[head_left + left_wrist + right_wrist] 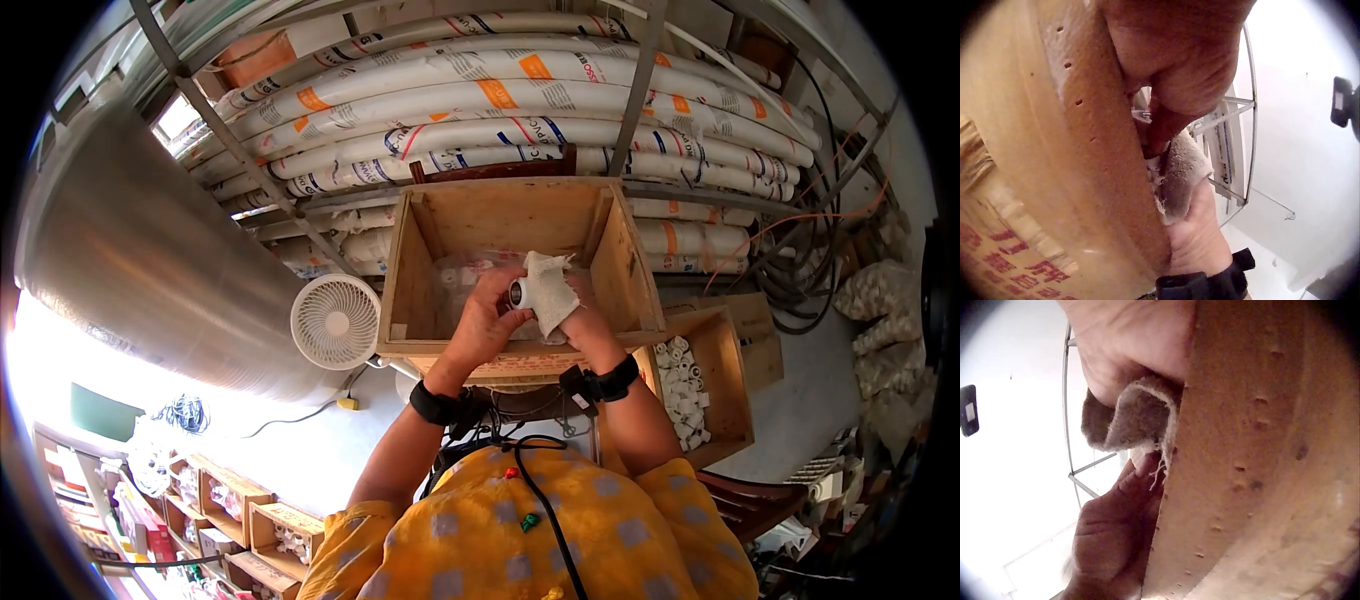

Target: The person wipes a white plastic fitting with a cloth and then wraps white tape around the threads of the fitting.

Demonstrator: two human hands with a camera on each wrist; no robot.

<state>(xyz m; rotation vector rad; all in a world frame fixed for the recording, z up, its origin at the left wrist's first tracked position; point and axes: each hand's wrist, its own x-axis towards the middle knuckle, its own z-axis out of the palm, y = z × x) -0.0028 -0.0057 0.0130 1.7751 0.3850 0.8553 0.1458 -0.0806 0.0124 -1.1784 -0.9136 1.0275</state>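
My left hand (482, 326) grips a short white pipe fitting (519, 293) with a dark round opening, fingers and thumb on either side of it. Wrapped against the fitting's other side is a rough, pale cloth (549, 298), held by my right hand (590, 328). The cloth hides most of the right fingers. Both hands are over the near side of a wooden box (512, 208). In the right wrist view, frayed threads hang from the cloth (1141, 415) beside the box wall (1222, 456). Clear plastic bags (455, 280) lie inside the box.
A second wooden box (735, 400) at the right holds many white fittings (682, 395). A white fan (336, 322) stands just left of the main box. Long white pipes (480, 95) lie on a metal rack (640, 90) behind. A large wrapped roll (150, 240) leans at the left.
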